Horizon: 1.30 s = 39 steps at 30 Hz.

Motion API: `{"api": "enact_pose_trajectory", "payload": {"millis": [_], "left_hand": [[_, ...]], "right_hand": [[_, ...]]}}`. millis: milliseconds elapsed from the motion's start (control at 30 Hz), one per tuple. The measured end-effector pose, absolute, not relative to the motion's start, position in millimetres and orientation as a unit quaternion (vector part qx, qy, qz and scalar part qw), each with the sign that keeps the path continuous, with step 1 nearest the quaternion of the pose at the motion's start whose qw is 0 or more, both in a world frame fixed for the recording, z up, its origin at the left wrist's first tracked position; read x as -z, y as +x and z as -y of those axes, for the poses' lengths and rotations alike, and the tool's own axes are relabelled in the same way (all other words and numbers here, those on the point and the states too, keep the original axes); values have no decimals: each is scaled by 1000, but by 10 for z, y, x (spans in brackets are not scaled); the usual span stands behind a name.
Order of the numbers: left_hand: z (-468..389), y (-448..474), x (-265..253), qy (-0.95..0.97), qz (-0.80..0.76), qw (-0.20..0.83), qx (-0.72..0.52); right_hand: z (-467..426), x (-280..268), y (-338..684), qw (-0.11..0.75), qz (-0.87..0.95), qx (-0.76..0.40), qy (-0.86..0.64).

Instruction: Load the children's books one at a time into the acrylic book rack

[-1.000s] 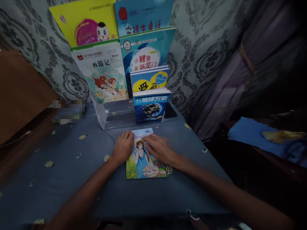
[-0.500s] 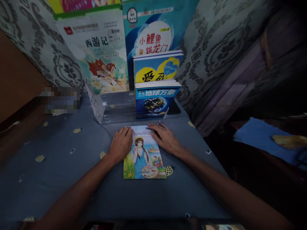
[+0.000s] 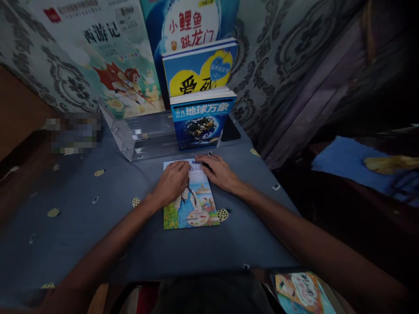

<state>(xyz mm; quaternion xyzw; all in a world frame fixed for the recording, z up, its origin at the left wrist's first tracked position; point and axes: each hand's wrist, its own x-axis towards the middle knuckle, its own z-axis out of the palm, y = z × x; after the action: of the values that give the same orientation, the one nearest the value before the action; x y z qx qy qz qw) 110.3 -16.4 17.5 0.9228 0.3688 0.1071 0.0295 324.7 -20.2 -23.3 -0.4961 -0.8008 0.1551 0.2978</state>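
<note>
Booklet (image 3: 198, 213) flat on the dark cloth (image 3: 98, 244), two unclenched hands at its top.
Left hand (image 3: 173, 181), palm down, has slid from the left edge onto the upper cover, hiding the drawn figure's head that showed a moment ago; right hand (image 3: 221, 173), fingers loosely spread, grips nothing at the top right corner. Most of the title is covered. Beyond, by the clear stand (image 3: 121, 136), Earth book (image 3: 203, 131) reads 少儿地球万象, heart book (image 3: 183, 67) 爱 plus a half-hidden character, carp book (image 3: 193, 26) 小鲤鱼跳龙门, left-hand book (image 3: 108, 52) 西游记.
</note>
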Motion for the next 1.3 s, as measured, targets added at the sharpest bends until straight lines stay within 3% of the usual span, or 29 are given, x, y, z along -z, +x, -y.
{"api": "enact_pose_trajectory", "payload": {"millis": [367,900,1300], "left_hand": [[83,1315,-76,928,-354,25,-115],[71,1297,7,928,-349,8,-129],[73,1281,-4,930,-345,16,-123]], "right_hand": [[344,172,3242,338,775,-159,-511],[1601,56,3353,323,797,-235,-452],[1760,94,3320,345,814,-190,-427]]}}
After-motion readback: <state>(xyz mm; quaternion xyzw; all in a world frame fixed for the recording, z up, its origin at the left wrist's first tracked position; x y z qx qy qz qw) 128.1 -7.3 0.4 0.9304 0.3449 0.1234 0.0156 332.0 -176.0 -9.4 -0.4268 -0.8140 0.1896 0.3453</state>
